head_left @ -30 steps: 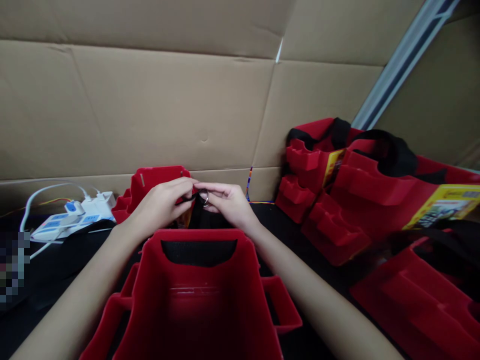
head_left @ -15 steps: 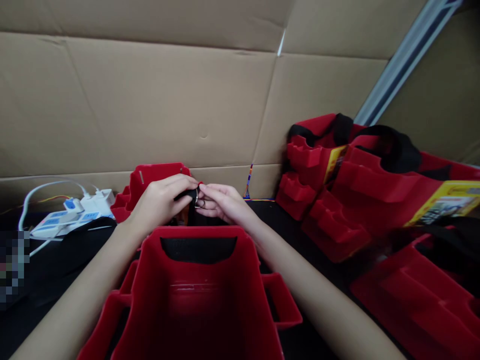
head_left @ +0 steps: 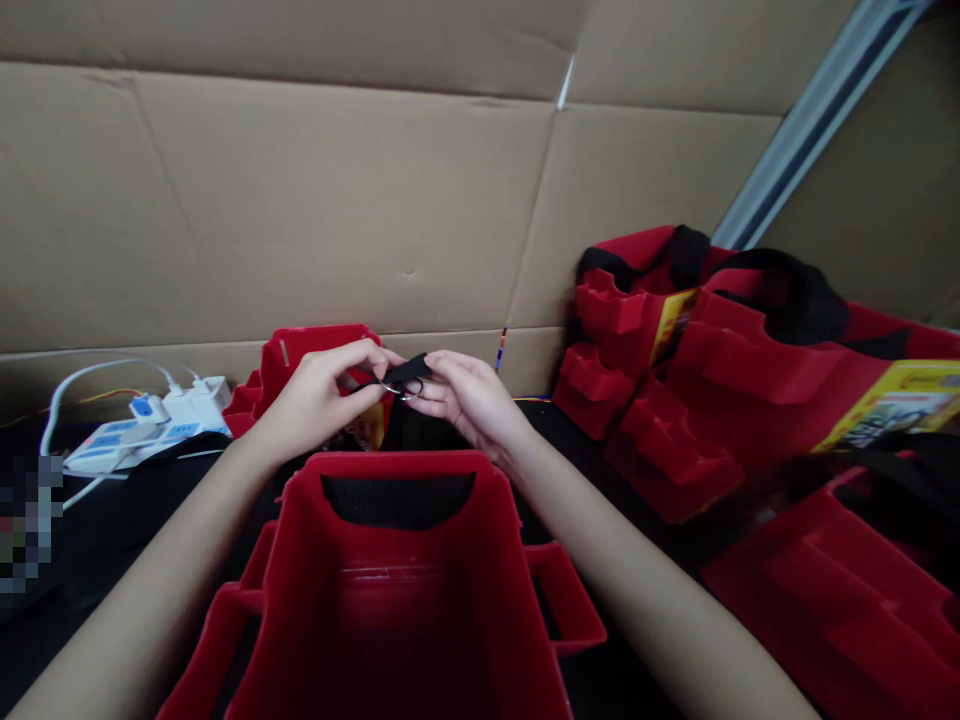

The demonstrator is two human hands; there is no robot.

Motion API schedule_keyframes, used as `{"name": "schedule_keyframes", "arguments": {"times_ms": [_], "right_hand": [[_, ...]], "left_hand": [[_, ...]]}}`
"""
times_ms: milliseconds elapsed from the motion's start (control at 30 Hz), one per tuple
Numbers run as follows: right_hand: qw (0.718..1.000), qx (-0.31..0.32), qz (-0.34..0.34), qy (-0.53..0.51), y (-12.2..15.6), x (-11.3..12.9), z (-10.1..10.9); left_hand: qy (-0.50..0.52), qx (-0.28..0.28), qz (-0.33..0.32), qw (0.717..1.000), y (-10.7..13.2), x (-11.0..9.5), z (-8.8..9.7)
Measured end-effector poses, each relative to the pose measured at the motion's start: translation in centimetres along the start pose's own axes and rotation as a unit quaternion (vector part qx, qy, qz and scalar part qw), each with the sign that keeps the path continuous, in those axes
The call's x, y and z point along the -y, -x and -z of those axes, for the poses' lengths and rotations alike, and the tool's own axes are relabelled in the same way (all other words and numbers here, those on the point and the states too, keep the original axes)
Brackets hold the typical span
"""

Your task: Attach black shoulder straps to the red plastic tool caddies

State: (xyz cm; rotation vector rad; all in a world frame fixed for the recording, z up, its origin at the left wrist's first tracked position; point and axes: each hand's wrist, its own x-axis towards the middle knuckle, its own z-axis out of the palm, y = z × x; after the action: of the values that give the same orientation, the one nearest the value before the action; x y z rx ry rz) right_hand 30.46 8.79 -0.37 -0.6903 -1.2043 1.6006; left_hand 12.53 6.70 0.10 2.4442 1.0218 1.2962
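My left hand (head_left: 319,398) and my right hand (head_left: 469,398) meet above the far rim of an open red bag (head_left: 405,590) standing right in front of me. Both pinch a short black strap (head_left: 406,370) that carries a small metal ring (head_left: 401,390). The strap lies between the fingertips, tilted up toward the right. A black band lines the inside of the bag's far wall. Behind my left hand stands another red bag (head_left: 300,350).
A white power strip (head_left: 142,430) with plugs and cables lies at the left on the black surface. Several red bags with black handles and yellow labels (head_left: 720,370) are piled at the right. A cardboard wall (head_left: 300,200) closes the back.
The hands have shifted slightly and the black strap now shows clearly between the fingertips, raised and angled to the right; earlier it was mostly hidden by the fingers.
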Motion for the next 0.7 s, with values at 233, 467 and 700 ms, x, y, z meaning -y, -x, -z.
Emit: {"name": "schedule_keyframes", "arguments": {"times_ms": [233, 467, 700], "right_hand": [[0.999, -0.017, 0.029, -0.009, -0.2, 1.3, 1.6], [0.993, -0.087, 0.054, -0.059, -1.1, 3.4, 3.8], [0.996, -0.068, 0.022, -0.061, -1.0, 3.0, 3.4]], "left_hand": [[0.125, 0.046, 0.080, 0.988, 0.2, 0.4, 0.1], [0.184, 0.044, 0.135, 0.973, 0.1, 0.4, -0.1], [0.211, 0.023, 0.147, 0.966, 0.1, 0.5, 0.0]]}}
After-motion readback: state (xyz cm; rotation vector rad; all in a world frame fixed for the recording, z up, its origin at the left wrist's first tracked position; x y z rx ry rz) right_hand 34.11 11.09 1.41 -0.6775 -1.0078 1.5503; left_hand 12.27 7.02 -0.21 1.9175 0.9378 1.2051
